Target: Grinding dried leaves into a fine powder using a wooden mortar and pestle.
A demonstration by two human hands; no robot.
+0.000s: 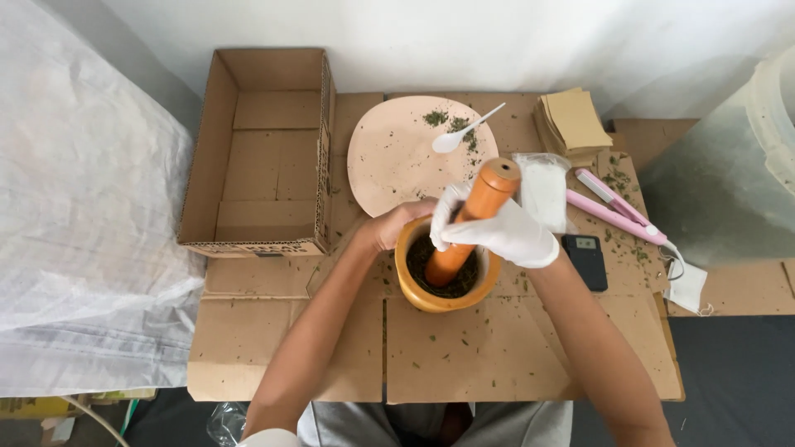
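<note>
A wooden mortar (414,290) stands on flattened cardboard (464,348), with dark green crushed leaves inside. An orange wooden pestle (489,192) leans in it, its tip buried in the leaves. My right hand (505,233), in a white glove, is wrapped around the pestle's shaft. My bare left hand (396,225) grips the mortar's far left rim.
A pale round plate (389,165) with leaf crumbs and a white plastic spoon (460,134) lies behind the mortar. An open cardboard box (265,149) sits at left. At right are clear bags (542,190), tan envelopes (573,120), a pink sealer tool (617,211) and a small black scale (586,258).
</note>
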